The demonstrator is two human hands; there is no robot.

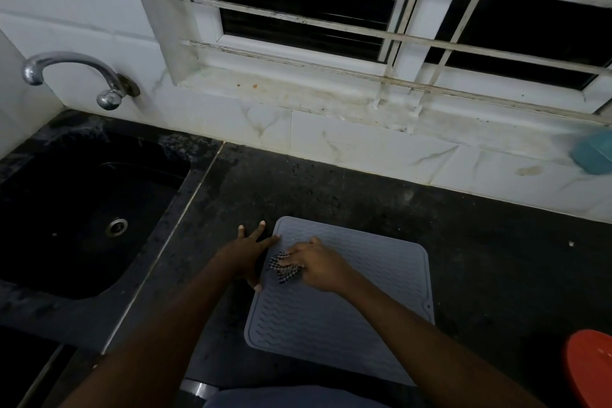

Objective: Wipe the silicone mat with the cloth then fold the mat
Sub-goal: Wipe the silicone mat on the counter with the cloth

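A grey ridged silicone mat (344,315) lies flat on the dark countertop, near its front edge. My right hand (318,267) presses a small black-and-white checked cloth (284,268) onto the mat's upper left part. My left hand (246,252) rests flat with fingers spread on the counter at the mat's left edge; its index fingertip and thumb touch that edge.
A black sink (82,209) with a drain sits to the left, a chrome tap (73,76) above it on the tiled wall. An orange-red round object (589,371) is at the lower right. A teal object (592,154) sits by the right wall. A barred window is behind.
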